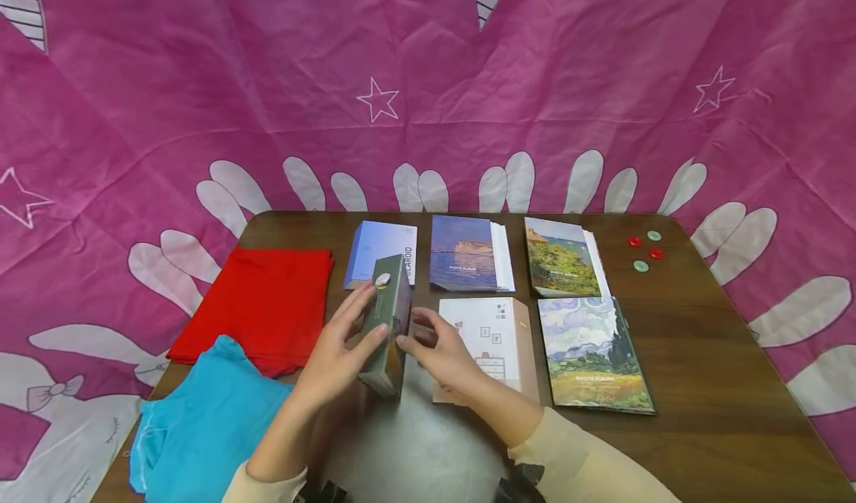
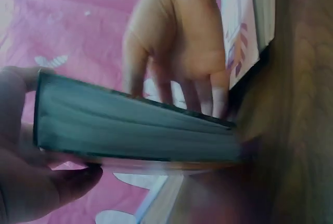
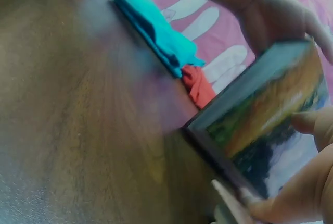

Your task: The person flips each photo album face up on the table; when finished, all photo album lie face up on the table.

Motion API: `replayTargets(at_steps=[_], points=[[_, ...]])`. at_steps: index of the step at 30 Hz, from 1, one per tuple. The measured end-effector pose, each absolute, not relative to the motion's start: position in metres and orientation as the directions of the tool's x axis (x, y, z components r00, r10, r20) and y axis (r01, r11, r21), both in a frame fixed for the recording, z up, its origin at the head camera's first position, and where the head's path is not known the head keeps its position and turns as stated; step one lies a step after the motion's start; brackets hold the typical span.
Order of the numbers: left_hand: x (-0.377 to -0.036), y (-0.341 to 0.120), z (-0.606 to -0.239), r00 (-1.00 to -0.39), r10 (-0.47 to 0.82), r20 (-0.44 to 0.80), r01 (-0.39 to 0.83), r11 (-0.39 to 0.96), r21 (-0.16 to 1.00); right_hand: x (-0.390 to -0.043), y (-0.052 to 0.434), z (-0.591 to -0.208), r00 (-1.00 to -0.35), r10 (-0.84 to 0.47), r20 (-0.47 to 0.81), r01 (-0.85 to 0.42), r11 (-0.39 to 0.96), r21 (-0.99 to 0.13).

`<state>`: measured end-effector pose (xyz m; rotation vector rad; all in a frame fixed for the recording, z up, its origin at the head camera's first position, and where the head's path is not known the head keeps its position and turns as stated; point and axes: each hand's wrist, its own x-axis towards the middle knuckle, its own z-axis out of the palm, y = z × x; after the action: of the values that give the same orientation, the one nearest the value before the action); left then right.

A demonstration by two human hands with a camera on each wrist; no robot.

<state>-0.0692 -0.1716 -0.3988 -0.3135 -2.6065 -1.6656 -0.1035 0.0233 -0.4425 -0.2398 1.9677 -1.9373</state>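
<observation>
Cloth (image 1: 414,42), pink and printed with stars and white ears, hangs beyond the wooden table (image 1: 722,369), probably to screen off what is behind. On my left lies a folded red cloth (image 1: 261,299), with a crumpled blue cloth (image 1: 214,421) nearer me; kept to that side, I judge, they don't crowd my books.

Five albums lie flat in two rows, most titles readable from my side: blue (image 1: 384,243), sea-cliff (image 1: 464,250) and garden (image 1: 562,258) in the far row, the white album (image 1: 468,325) and the wheatfield album (image 1: 591,362) nearer.

The green album (image 1: 388,302) is upright between my hands, just left of the white one and in front of the blue one. I can't tell whether its lower edge touches the wood. On edge, it gives both hands a side to meet.

My left hand (image 1: 344,354) grasps it near the top, thumb against one cover and fingers across, so I think this hand carries the weight. My right hand (image 1: 444,354) only rests loose fingers and thumb on the painted side, likely to steady it.

Smallest are four buttons (image 1: 640,266), red and pale green, grouped far right, perhaps so none gets swept away.
</observation>
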Motion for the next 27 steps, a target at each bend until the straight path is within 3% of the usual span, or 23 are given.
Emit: replayTargets(at_steps=[2,5,11,16,21,27], points=[[-0.067,-0.176,-0.398,-0.979,0.146,0.144,0.196,0.467,0.862,-0.105,0.021,-0.447,-0.893,-0.394,-0.217,0.180,0.130,-0.975],[-0.066,-0.184,-0.403,-0.983,0.124,0.134,0.178,0.493,0.852,-0.107,0.018,-0.451,-0.870,-0.411,-0.271,0.229,0.147,-0.962],[-0.069,-0.206,-0.425,-0.994,0.092,0.050,0.078,0.325,0.942,-0.103,0.015,-0.452,-0.860,-0.430,-0.275,0.248,0.119,-0.961],[-0.074,-0.214,-0.442,-0.993,0.052,-0.110,-0.096,0.214,0.972,-0.102,0.014,-0.451,-0.870,-0.422,-0.256,0.227,0.120,-0.967],[-0.079,-0.214,-0.445,-0.977,-0.039,-0.208,-0.206,0.409,0.889,-0.103,0.015,-0.454,-0.876,-0.423,-0.232,0.203,0.113,-0.973],[-0.085,-0.208,-0.441,-0.993,-0.057,-0.106,-0.118,0.650,0.751,-0.105,0.027,-0.456,-0.877,-0.454,-0.156,0.135,0.078,-0.988]])
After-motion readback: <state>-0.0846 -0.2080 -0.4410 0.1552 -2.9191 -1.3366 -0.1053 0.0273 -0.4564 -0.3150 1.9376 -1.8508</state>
